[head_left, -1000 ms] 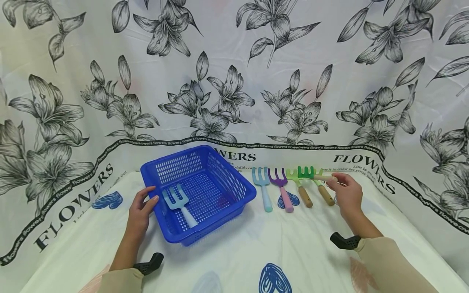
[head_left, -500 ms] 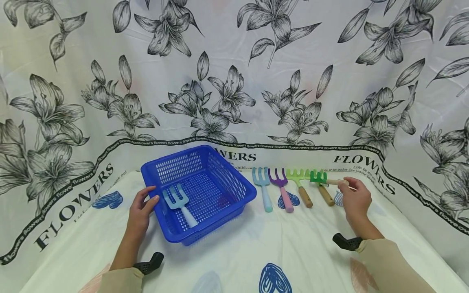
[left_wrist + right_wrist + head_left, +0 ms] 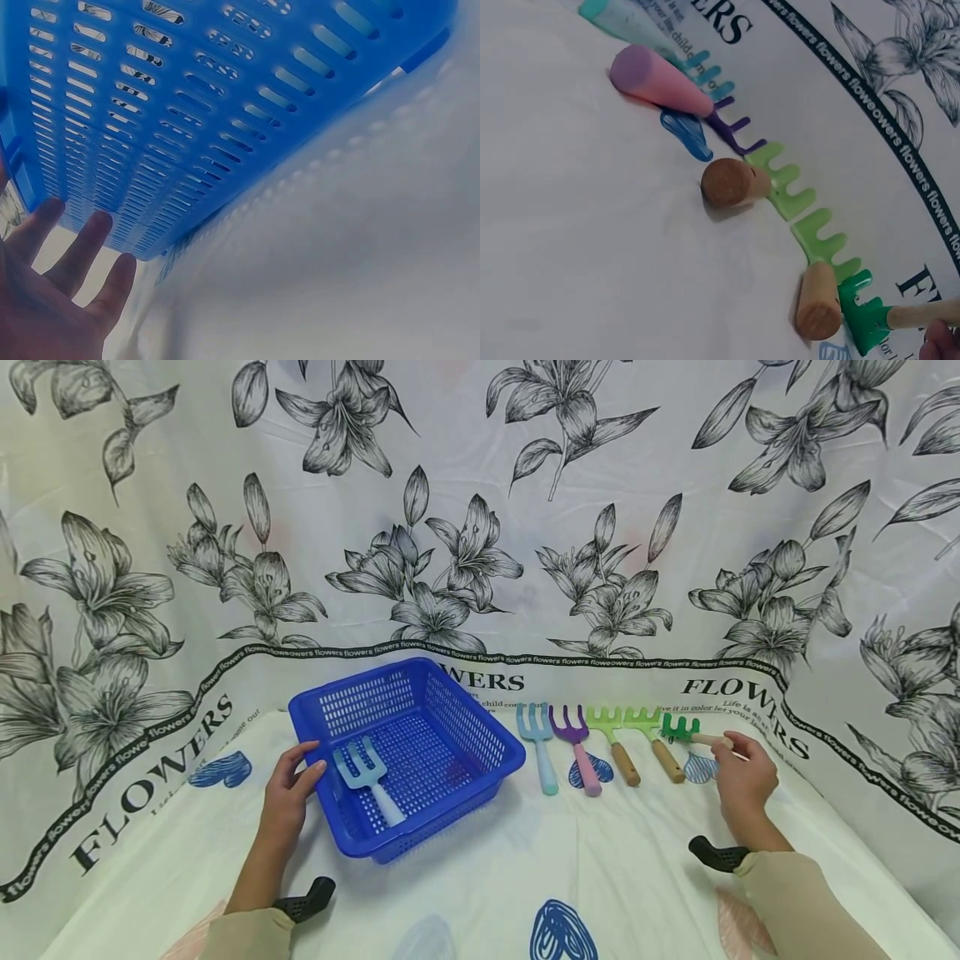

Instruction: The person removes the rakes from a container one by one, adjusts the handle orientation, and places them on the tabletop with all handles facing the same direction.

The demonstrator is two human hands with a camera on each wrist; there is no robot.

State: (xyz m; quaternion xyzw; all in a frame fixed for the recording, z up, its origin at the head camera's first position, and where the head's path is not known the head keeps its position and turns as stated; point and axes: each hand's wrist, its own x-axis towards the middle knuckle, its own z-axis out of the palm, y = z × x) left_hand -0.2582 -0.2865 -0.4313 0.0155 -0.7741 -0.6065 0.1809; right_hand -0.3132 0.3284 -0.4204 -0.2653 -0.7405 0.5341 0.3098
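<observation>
My right hand (image 3: 750, 775) pinches the end of the pale wooden handle of a small green hand rake (image 3: 681, 727), whose tines point left and back. My left hand (image 3: 287, 781) holds the left rim of a blue plastic basket (image 3: 446, 827) between thumb and forefinger. Its other fingers (image 3: 84, 244) spread outside the slotted wall in the left wrist view. A light-blue hand fork (image 3: 366, 768) lies inside the basket. Left of the green rake lie a blue fork (image 3: 538, 747), a purple fork with pink handle (image 3: 577, 745) and two light-green rakes (image 3: 784, 184) with wooden handles.
A white patterned cloth (image 3: 480, 893) covers the table. Behind it hangs a white curtain (image 3: 480, 443) with black flower prints, close to the tool heads. The basket stands left of the row of tools.
My right hand has moved right with the green rake, from above the light-green rakes to a place beside the rightmost one. My left hand and the basket have stayed put.
</observation>
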